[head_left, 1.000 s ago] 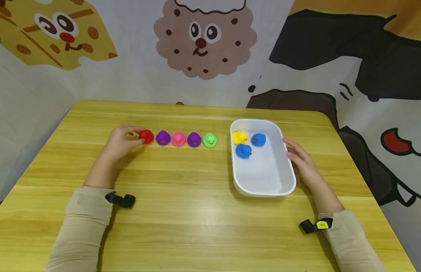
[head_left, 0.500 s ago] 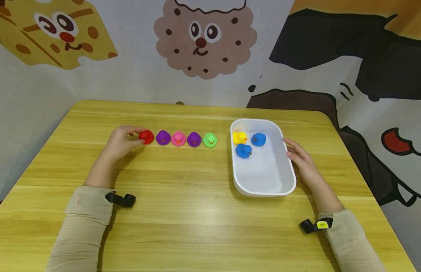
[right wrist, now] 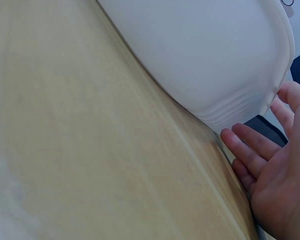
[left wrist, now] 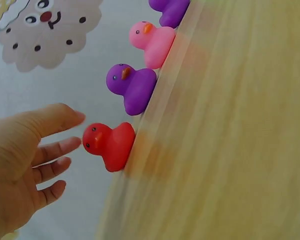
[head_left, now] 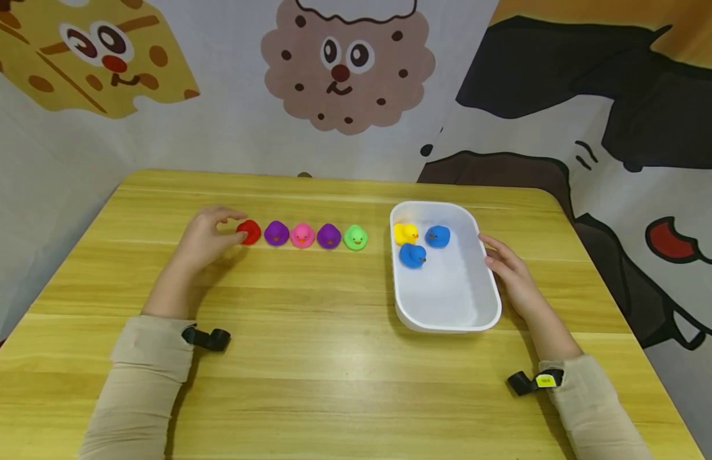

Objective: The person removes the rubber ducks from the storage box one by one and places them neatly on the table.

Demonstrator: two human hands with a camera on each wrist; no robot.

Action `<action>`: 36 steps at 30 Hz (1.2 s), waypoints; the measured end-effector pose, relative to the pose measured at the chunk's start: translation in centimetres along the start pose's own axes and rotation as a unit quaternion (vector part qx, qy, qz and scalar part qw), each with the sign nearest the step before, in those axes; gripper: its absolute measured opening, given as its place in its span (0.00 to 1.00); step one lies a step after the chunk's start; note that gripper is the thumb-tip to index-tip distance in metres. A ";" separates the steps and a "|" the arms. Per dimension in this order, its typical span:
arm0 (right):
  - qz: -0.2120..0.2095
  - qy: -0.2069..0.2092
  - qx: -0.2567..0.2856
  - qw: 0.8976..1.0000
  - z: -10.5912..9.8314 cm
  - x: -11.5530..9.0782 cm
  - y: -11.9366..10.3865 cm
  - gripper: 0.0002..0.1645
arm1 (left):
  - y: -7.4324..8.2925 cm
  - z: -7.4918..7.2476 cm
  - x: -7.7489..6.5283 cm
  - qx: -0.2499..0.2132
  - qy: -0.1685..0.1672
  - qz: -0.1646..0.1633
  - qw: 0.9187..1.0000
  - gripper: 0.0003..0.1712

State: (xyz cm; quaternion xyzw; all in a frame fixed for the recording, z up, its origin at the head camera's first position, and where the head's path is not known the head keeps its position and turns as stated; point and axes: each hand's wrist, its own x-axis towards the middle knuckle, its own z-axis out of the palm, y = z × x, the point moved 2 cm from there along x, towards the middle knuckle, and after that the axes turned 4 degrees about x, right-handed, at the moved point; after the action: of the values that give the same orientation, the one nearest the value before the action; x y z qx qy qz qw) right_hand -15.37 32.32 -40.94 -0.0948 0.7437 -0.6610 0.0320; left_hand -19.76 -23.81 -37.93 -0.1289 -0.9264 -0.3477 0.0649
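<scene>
At the left end of a row of rubber ducks sits a red duck (head_left: 249, 232). My left hand (head_left: 205, 237) is beside it, thumb and fingers spread; in the left wrist view the fingertips (left wrist: 65, 145) stand just off its head. To its right come a purple duck (head_left: 277, 233), a pink duck (head_left: 302, 235), another purple duck (head_left: 329, 236) and a green duck (head_left: 355, 237). My right hand (head_left: 512, 271) rests against the right side of a white tub (head_left: 448, 329), thumb at the rim and fingers loosely extended along the wall.
Inside the tub, a yellow duck (head_left: 405, 234) and two blue ducks, one blue duck (head_left: 438, 236) farther back and one blue duck (head_left: 412, 255) nearer, sit toward the far end. The wooden table (head_left: 310, 370) ends at a cartoon-printed cloth (head_left: 218, 140).
The left hand's fingers have opened away from the red duck, which they held before. The row of ducks, the tub and the right hand stay as they were.
</scene>
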 end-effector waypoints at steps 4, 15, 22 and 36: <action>0.002 0.000 -0.005 1.000 0.0 0.0 0.0 0.28 | 1.4 -0.3 0.0 0.016 0.021 0.005 1.000 0.19; 0.009 0.001 0.003 1.000 0.1 0.0 0.0 0.28 | 6.7 -0.2 -0.1 0.020 0.076 0.054 0.995 0.17; 0.002 -0.001 0.004 1.000 0.0 0.0 0.0 0.28 | 9.7 1.1 -0.2 -0.005 0.079 0.098 0.992 0.16; 0.002 -0.003 0.017 1.000 0.0 0.0 0.0 0.28 | 14.9 5.4 0.1 -0.067 0.024 0.136 0.988 0.18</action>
State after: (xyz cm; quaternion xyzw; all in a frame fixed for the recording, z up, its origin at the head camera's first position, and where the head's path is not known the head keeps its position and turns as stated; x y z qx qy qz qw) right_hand -15.36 32.30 -40.95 -0.0948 0.7325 -0.6731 0.0374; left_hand -15.76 -9.41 -32.66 -0.2492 -0.8732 -0.4000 0.1244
